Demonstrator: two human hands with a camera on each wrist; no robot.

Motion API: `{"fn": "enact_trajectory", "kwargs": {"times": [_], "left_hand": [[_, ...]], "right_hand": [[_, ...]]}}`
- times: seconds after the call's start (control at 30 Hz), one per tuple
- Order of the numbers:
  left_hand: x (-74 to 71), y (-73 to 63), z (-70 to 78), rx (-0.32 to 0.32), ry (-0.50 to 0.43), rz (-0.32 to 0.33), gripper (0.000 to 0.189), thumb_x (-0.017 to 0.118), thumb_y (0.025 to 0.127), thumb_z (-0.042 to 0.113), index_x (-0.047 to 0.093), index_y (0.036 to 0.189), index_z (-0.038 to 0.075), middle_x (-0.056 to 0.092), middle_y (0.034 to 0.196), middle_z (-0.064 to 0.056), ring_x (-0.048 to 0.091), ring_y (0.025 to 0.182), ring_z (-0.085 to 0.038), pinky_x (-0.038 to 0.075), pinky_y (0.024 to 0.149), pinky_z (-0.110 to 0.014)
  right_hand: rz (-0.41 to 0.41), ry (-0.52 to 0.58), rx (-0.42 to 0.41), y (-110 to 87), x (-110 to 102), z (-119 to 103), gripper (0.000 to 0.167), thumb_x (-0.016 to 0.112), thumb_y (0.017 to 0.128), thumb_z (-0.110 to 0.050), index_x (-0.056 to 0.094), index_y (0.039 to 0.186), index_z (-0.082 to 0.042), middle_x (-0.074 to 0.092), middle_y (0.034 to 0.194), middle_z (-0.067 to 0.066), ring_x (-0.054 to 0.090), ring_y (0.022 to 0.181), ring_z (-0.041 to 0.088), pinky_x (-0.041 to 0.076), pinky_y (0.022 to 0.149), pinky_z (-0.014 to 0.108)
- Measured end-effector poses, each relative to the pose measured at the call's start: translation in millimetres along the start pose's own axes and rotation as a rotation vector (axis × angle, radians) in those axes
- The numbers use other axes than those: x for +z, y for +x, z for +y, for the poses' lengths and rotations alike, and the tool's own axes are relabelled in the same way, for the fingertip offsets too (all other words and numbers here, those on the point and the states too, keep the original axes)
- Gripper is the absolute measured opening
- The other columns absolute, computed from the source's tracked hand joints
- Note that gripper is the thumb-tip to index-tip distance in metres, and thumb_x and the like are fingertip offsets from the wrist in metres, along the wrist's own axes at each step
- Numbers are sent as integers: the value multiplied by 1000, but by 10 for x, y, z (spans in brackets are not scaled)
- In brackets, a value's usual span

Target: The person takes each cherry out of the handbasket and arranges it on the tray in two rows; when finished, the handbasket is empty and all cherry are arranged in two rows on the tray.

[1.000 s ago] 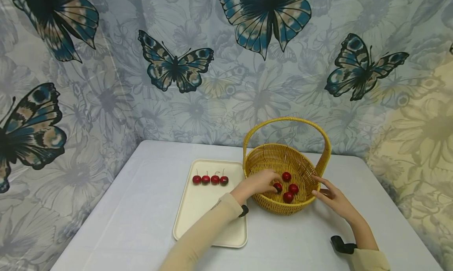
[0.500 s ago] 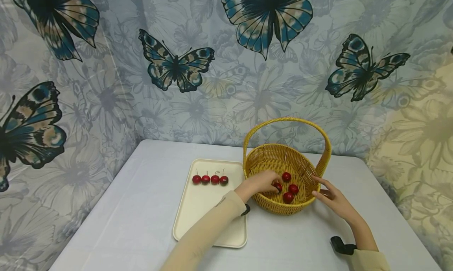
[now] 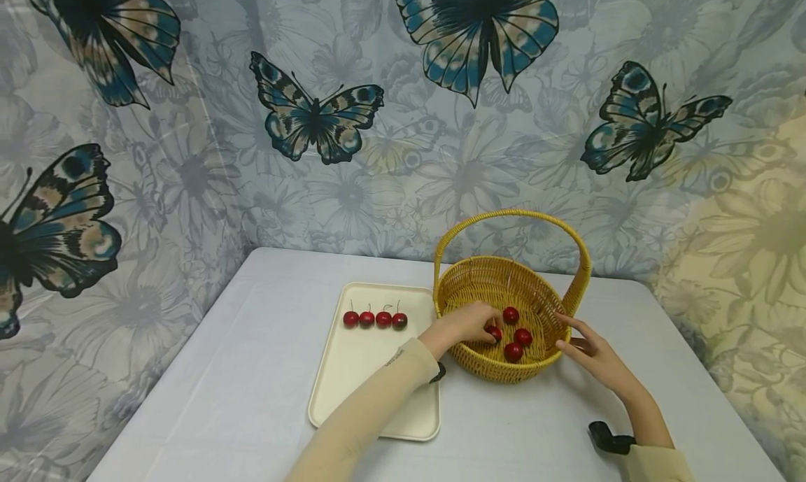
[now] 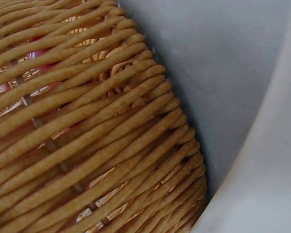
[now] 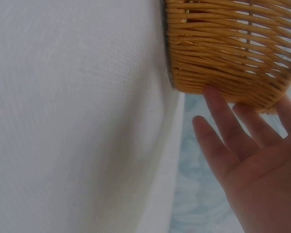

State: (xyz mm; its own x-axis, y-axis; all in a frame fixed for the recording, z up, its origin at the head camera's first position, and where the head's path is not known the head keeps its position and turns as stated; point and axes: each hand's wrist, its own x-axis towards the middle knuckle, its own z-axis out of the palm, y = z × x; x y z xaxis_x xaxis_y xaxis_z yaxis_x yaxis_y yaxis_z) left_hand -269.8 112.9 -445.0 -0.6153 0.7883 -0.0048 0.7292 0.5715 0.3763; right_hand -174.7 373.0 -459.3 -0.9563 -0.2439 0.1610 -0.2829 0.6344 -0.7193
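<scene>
Butterfly-print backdrop (image 3: 189, 209) along left and back. White-covered bench (image 3: 208, 370) in front of it. Cream tray (image 3: 349, 359) lies flat; four stemmed cherries (image 3: 366, 320) in a row near its far end, stems up. Left sleeve (image 3: 368, 412) cuts diagonally across the tray, hiding part of its near right side; black wrist mount (image 3: 439, 373) at the cuff. Left hand (image 3: 464, 324) reaches over the near-left rim, palm down, fingers bent, seemingly pinching one cherry (image 3: 495, 334) on the basket floor; exact contact hard to tell, weave fills most of the left wrist view. Yellow wicker basket (image 3: 504, 375) upright just beside the tray, handle (image 3: 513, 213) arching over it. Three loose cherries (image 3: 522, 337) inside, right of the fingers. Right hand (image 3: 595, 355) at the basket's right side, fingers spread and fairly straight, tips touching it, thumb at the rim.
</scene>
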Motion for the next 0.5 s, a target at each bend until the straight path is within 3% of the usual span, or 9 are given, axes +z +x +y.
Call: {"fn": "enact_trajectory", "kwargs": {"times": [0.27,0.5], "left_hand": [[-18,-37,36,37,-6,37,15,67,86,18,67,101,17,63,88,7,54,76,-1,41,64,-9],[3,-23,29,10,20,20,32,71,82,24,64,113,19,60,101,6,54,85,-3,42,67,-10]], "right_hand": [[-6,-2,20,-7,4,23,54,51,96,-19,30,144,-5,33,143,23,43,99,-16,47,77,18],[-3,7,16,-2,1,32,53,51,96,-18,30,143,-5,33,143,23,43,98,-17,47,78,18]]}}
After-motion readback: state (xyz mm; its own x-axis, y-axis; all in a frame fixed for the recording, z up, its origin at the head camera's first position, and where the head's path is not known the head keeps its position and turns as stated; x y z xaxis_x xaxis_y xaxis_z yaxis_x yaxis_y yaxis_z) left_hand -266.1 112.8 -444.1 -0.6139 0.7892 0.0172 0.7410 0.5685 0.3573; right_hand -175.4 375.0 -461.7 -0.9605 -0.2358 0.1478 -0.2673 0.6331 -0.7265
